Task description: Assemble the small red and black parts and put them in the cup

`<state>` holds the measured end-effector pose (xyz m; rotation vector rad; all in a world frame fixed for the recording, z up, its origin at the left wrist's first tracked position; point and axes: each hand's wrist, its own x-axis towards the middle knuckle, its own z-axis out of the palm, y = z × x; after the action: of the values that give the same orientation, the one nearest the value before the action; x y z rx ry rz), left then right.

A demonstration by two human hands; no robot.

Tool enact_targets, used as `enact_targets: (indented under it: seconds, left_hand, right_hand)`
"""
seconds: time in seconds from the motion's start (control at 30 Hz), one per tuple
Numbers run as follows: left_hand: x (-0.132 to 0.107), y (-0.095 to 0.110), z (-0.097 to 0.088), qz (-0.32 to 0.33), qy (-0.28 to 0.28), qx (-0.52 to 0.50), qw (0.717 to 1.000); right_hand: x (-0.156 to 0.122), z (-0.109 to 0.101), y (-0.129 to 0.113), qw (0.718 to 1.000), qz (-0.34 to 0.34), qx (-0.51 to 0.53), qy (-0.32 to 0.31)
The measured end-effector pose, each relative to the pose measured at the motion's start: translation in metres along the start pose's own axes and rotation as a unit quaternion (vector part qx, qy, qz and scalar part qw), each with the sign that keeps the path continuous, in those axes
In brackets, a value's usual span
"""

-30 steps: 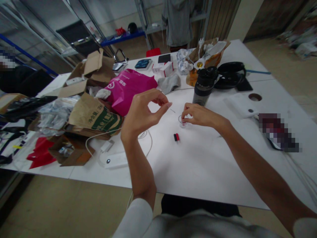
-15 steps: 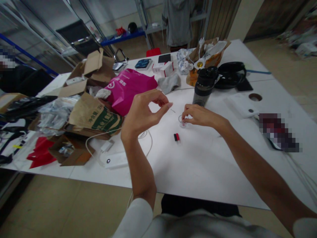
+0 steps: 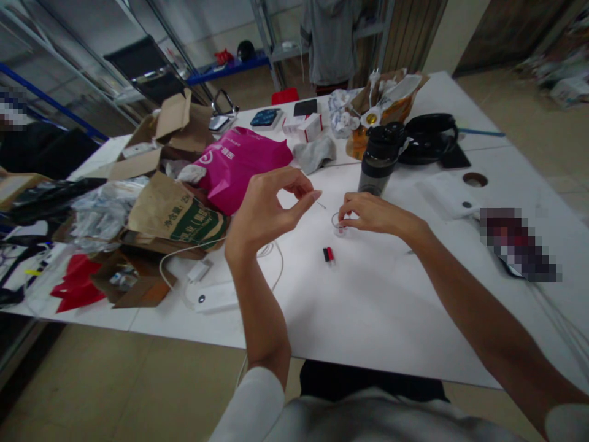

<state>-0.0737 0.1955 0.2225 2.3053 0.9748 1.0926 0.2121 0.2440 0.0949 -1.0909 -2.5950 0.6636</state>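
My left hand point(image 3: 267, 212) is raised above the white table point(image 3: 381, 307), thumb and fingertips pinched on a thin needle-like thing point(image 3: 321, 205) that sticks out to the right. My right hand point(image 3: 370, 215) rests on the table, its fingers closed round a small clear round container point(image 3: 339, 228). A small red and black piece point(image 3: 327, 255) lies on the table just in front of the container, between my two hands.
A dark bottle point(image 3: 380, 158) stands behind my right hand. A pink bag point(image 3: 239, 162), a brown paper bag point(image 3: 172, 212), cardboard boxes point(image 3: 172, 126) and a white charger with cable point(image 3: 207, 294) crowd the left. Black headphones point(image 3: 430, 138) lie at the back right. A person point(image 3: 329, 40) stands beyond the table.
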Motion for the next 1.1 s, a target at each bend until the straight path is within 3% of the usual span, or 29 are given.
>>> enact_targets:
  seconds: [0.13, 0.33, 0.5, 0.6, 0.7, 0.8, 0.97, 1.1]
  left_hand:
    - [0.0, 0.003, 0.0, -0.01, 0.001, -0.021, 1.0]
    - [-0.002, 0.003, 0.0, 0.002, -0.006, 0.04, 0.999]
    - [-0.005, 0.003, 0.002, -0.011, -0.014, 0.01, 1.0]
    - [-0.014, -0.001, 0.01, -0.036, -0.05, -0.024, 0.998]
    - [-0.034, -0.017, 0.026, -0.08, -0.102, -0.035, 0.991]
    - [-0.067, -0.044, 0.05, -0.11, -0.111, -0.017, 0.988]
    - [-0.127, -0.086, 0.097, -0.127, -0.062, 0.03, 0.989]
    - [-0.161, -0.104, 0.123, -0.132, -0.018, 0.021, 0.991]
  right_hand:
    - [0.0, 0.001, 0.001, 1.0, -0.004, 0.006, 0.011]
    - [-0.002, -0.003, 0.004, 0.999, -0.011, 0.008, 0.035]
    - [-0.013, -0.021, -0.005, 0.993, -0.021, 0.014, 0.115]
    - [-0.029, -0.032, -0.013, 0.983, -0.01, 0.036, 0.178]
    - [-0.054, -0.034, -0.013, 0.972, 0.015, 0.054, 0.228]
    - [-0.086, -0.025, -0.002, 0.967, 0.049, 0.064, 0.243]
    - [-0.142, 0.013, 0.03, 0.956, 0.116, 0.109, 0.248]
    - [-0.176, 0.049, 0.055, 0.94, 0.16, 0.146, 0.262]
